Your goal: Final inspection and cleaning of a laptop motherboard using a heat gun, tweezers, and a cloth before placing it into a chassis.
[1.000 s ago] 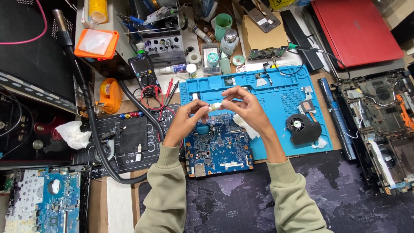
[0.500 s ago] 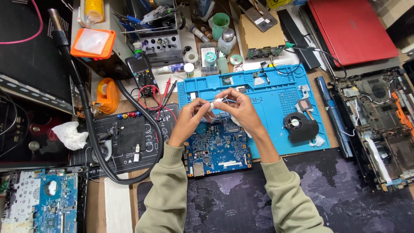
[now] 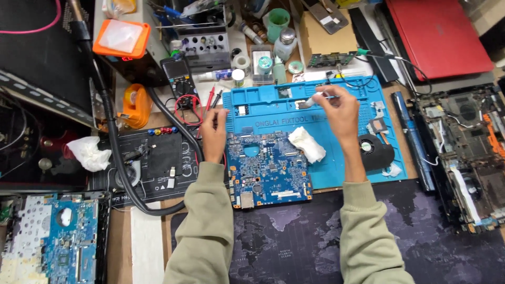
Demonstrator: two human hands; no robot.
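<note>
The small grey syringe-like tube [image 3: 314, 98] sits pinched in your right hand [image 3: 341, 108], its tip over the upper part of the blue repair mat [image 3: 347, 160]. Your left hand [image 3: 214, 138] rests loosely curled and holding nothing at the mat's left edge, just beside the blue circuit board [image 3: 268, 169], with a crumpled white tissue [image 3: 306, 143] lying between your hands.

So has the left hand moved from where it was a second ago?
Yes. The left hand has left the right hand and dropped to the left edge of the blue circuit board.
</note>
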